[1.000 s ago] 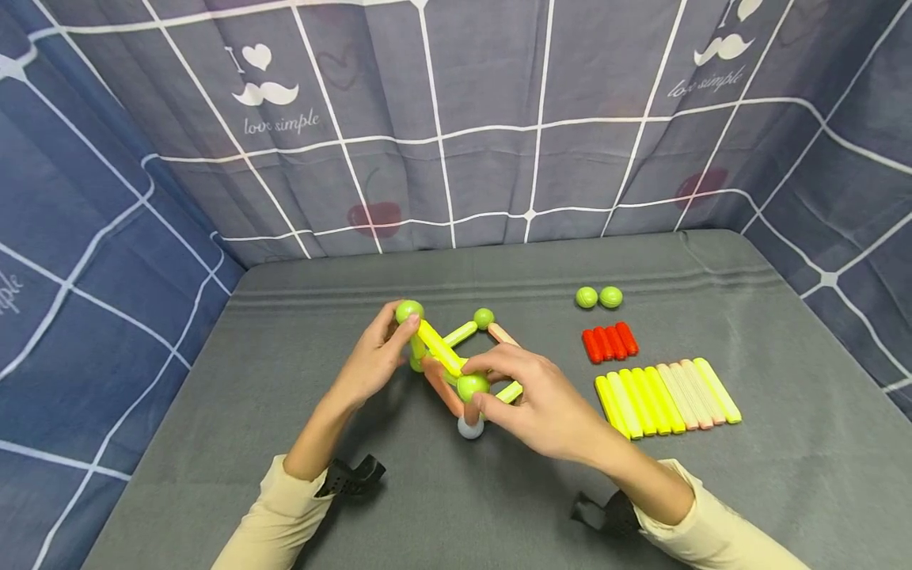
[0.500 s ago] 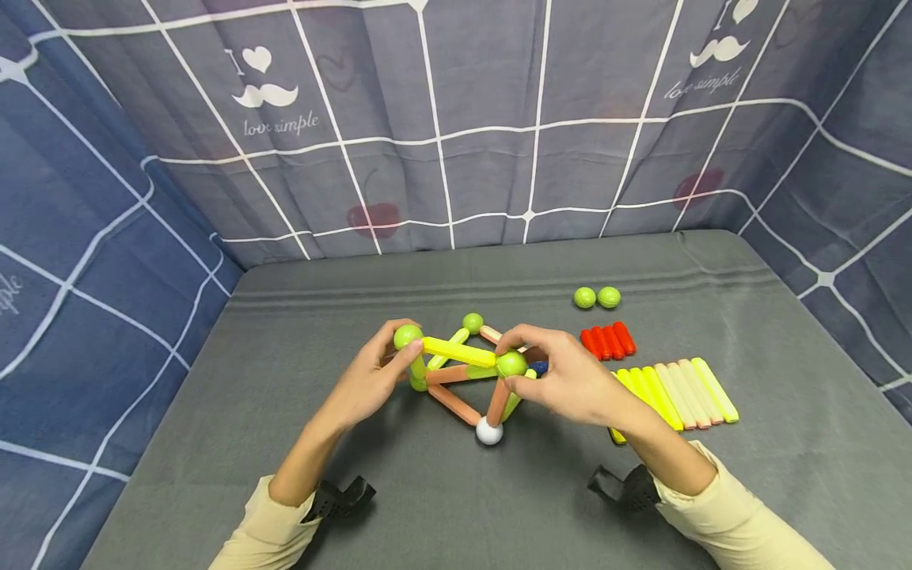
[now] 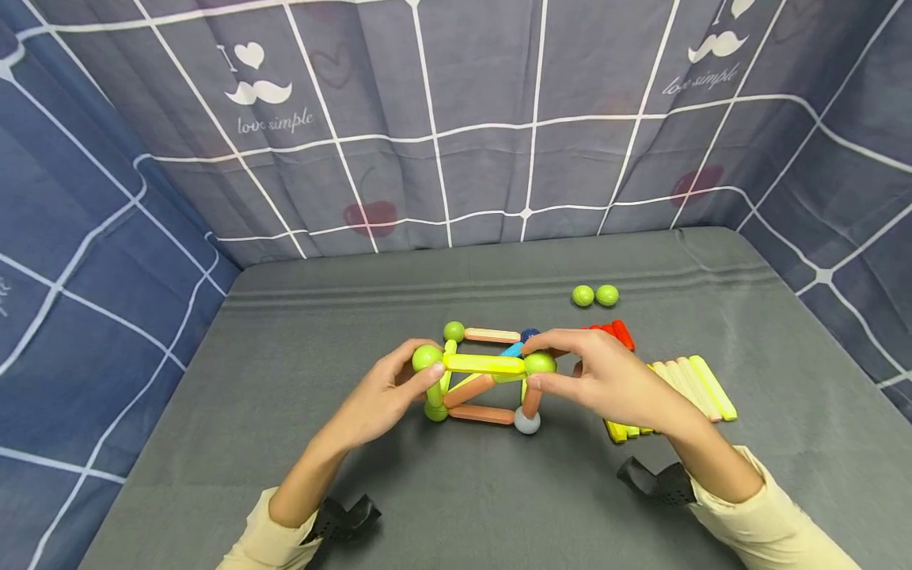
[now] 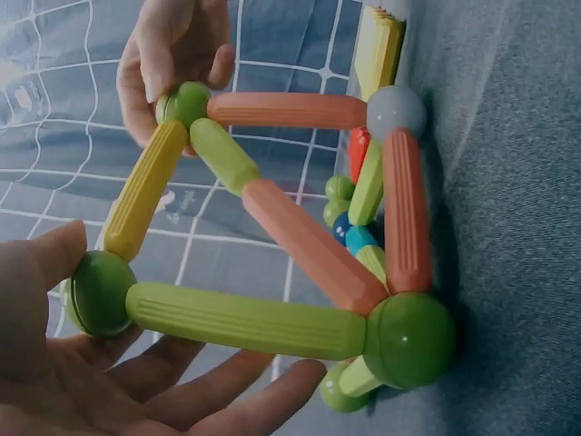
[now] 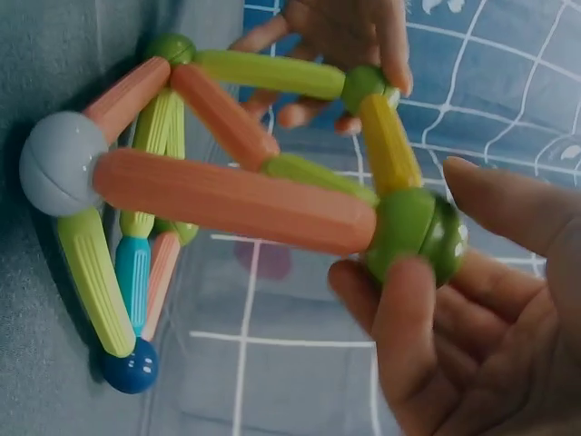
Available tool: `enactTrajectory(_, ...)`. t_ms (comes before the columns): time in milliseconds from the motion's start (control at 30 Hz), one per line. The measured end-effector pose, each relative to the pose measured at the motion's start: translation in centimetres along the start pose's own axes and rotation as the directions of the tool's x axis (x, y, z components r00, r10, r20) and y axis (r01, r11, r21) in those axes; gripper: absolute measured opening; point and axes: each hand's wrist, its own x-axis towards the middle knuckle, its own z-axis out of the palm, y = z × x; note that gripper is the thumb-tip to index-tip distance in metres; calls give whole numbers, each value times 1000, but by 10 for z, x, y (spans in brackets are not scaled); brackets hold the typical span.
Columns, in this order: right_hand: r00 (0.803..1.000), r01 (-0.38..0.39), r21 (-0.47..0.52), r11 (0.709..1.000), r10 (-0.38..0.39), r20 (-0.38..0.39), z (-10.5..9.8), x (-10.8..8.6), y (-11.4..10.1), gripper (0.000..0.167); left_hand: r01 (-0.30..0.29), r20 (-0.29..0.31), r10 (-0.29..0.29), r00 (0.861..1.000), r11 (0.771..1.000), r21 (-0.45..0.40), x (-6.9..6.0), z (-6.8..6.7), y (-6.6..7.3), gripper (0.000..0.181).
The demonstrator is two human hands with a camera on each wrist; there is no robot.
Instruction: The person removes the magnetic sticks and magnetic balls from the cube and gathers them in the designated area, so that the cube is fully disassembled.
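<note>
Your left grip (image 3: 378,397) is clamped on the upper left green ball (image 3: 426,358), thumb against it; your right grip (image 3: 600,380) pinches the upper right green ball (image 3: 541,363) between thumb and fingers. A yellow stick (image 3: 484,364) joins those two balls, making the top edge of the stick-and-ball frame (image 3: 472,388) between your hands.

Below your left grip, a green stick (image 4: 245,320) leads to the lower left green ball (image 4: 413,341); below your right, an orange stick (image 5: 236,202) leads to the grey ball (image 5: 62,163). Another orange stick (image 3: 481,414) links those lower balls, and an orange-and-green diagonal crosses the front face. Behind, a pale stick (image 3: 492,336) spans from the rear green ball (image 3: 454,332) to the dark blue ball (image 5: 132,366).

To the right on the worktop (image 3: 299,332), your hand and forearm partly cover the red sticks (image 3: 622,335) and a row of yellow and pale sticks (image 3: 704,388). Two loose green balls (image 3: 583,296) sit side by side farther back, before the gridded curtain (image 3: 484,174).
</note>
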Motion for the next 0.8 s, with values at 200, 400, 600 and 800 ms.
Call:
enactTrajectory(200,1000,-14,-31,999,14,-15,7,-6,-11,13,-13,-16,13,1000,1000,-7,-3,-1,4,31)
enactTrajectory(400,998,-59,23,998,58,23,11,-7,-16,20,-13,9,13,1000,1000,-26,-4,-2,5,30)
enactTrajectory(600,998,-60,81,995,58,27,11,-7,-13,24,-11,5,11,1000,1000,-26,-3,-1,5,30)
enactTrajectory(800,998,-54,124,991,49,42,10,-6,-12,21,-2,-4,2,1000,999,-41,-5,-1,5,30)
